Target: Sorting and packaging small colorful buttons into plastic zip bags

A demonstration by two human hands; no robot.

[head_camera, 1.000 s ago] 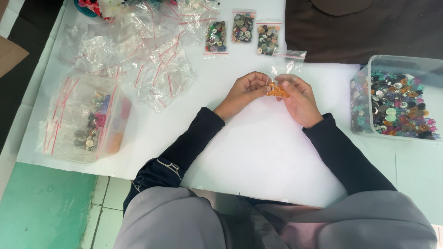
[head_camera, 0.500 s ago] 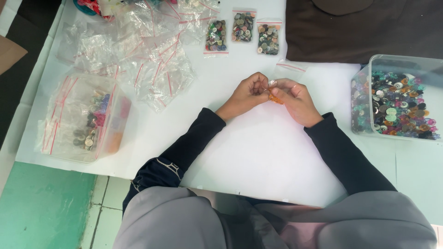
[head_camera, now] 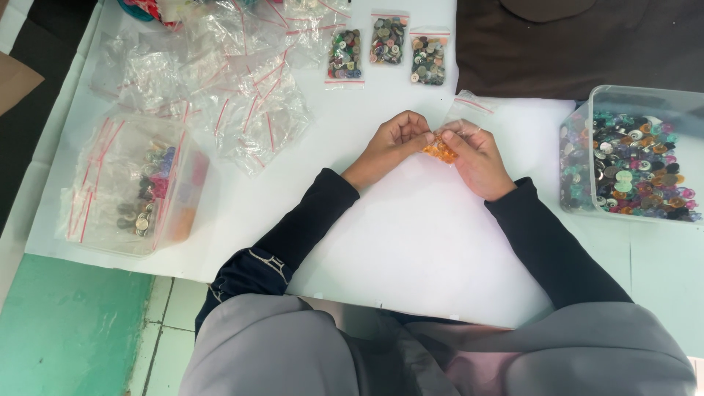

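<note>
Both hands, left hand [head_camera: 392, 143] and right hand [head_camera: 475, 152], have fingers clamped on a small clear plastic bag of orange buttons [head_camera: 441, 149] above the white surface [head_camera: 411, 249].

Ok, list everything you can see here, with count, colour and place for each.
small bag of orange pieces: one, clear with orange contents, between both hands
filled button bags: three, clear with mixed colours, top centre
empty zip bags: a loose pile, clear with red strips, upper left
left tub: one, clear, holds bags and buttons, left edge
right tub: one, clear, full of mixed buttons, right edge
white sheet: one, under everything
dark cloth: one, brown, top right
left hand: pinching the bag
right hand: pinching the bag
</note>
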